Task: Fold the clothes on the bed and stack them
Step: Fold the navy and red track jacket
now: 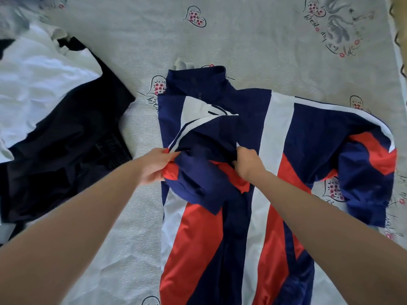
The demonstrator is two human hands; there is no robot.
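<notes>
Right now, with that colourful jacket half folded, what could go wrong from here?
Two risks, probably. The left sleeve, gripped by both the left hand and right hand, lies bunched on the jacket; folded that way it may make a lumpy bundle. The right sleeve still sprawls crumpled on the bedsheet, so it could get trapped unevenly. The dark garment lies close and might get dragged along.
</notes>
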